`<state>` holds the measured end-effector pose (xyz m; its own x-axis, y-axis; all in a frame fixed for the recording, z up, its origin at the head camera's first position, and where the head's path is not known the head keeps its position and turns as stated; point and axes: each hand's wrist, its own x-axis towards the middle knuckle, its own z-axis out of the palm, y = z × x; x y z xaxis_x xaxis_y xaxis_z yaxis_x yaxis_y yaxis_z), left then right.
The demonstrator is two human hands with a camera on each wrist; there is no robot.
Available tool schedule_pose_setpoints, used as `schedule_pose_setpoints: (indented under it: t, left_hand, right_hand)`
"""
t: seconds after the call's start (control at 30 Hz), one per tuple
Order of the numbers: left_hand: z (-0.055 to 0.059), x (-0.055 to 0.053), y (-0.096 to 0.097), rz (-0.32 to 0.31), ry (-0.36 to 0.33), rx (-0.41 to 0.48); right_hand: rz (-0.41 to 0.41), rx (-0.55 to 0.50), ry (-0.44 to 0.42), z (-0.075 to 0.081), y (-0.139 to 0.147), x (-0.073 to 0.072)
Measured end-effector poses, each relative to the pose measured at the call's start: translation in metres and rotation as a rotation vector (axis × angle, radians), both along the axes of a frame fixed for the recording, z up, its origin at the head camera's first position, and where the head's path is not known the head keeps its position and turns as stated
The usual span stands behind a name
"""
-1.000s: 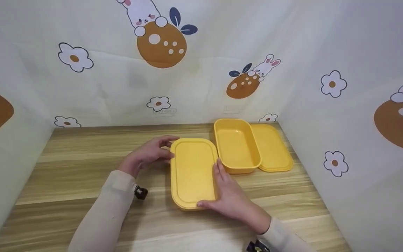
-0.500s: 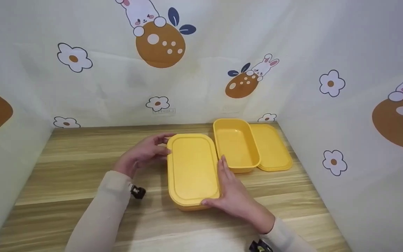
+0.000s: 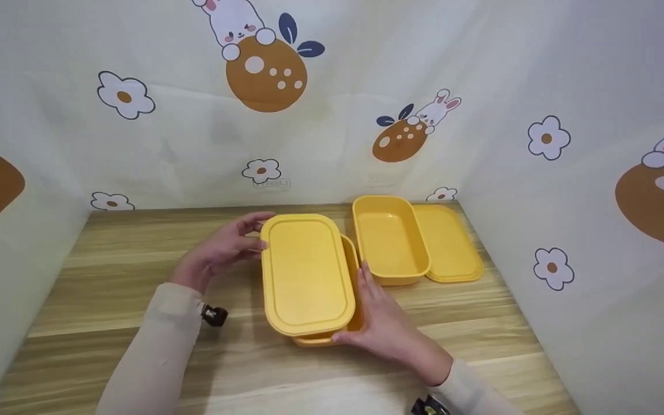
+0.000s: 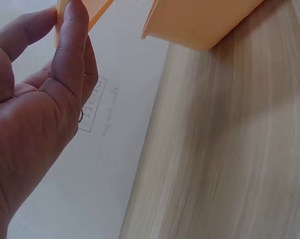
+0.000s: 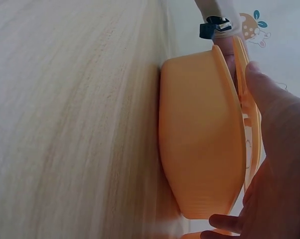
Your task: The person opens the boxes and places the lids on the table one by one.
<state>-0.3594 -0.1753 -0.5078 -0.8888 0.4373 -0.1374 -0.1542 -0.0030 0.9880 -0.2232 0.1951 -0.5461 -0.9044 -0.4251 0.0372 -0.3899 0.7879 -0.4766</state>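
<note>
My left hand (image 3: 221, 246) pinches the left edge of a yellow lid (image 3: 309, 276) between thumb and fingers. The lid is raised off its yellow lunch box (image 5: 200, 132) and shifted left, so the box's right and near rims show. In the left wrist view, the lid's edge sits between thumb and fingertips, apart from the box wall (image 4: 197, 22). My right hand (image 3: 389, 331) holds the box at its near right corner, thumb at the near rim and fingers along the right side. The box stands on the table; its inside is mostly hidden under the lid.
A second yellow lunch box (image 3: 389, 245), without a lid on it, stands to the right, close to the first. Beyond it another yellow lid (image 3: 453, 245) lies on the wood-patterned table (image 3: 136, 259). Printed cloth walls (image 3: 193, 138) enclose the back and sides.
The lid has come off the box, moving up and to the left with my left hand. The right hand has stayed at the box's corner, and the box has barely moved.
</note>
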Motion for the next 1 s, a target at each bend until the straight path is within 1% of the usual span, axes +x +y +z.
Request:
schedule_pose_setpoints:
  t: [0.23, 0.37, 0.53, 0.87, 1.0]
  left_hand:
    - [0.001, 0.001, -0.008, 0.006, 0.026, 0.037]
    - [0.001, 0.002, -0.012, 0.009, 0.026, 0.048]
    - [0.001, 0.004, -0.017, 0.025, 0.020, 0.041]
    - [-0.001, 0.007, -0.029, 0.058, 0.016, 0.009]
    - [-0.001, 0.009, -0.035, 0.058, 0.018, 0.011]
  right_hand:
    - [0.012, 0.032, 0.014, -0.004, 0.001, -0.001]
    - [0.028, 0.065, 0.037, -0.007, 0.001, -0.002]
    - [0.044, 0.080, 0.068, -0.009, 0.001, -0.003]
    - [0.049, 0.106, 0.076, -0.007, 0.000, -0.002]
    - [0.050, 0.101, 0.071, -0.007, -0.001, -0.002]
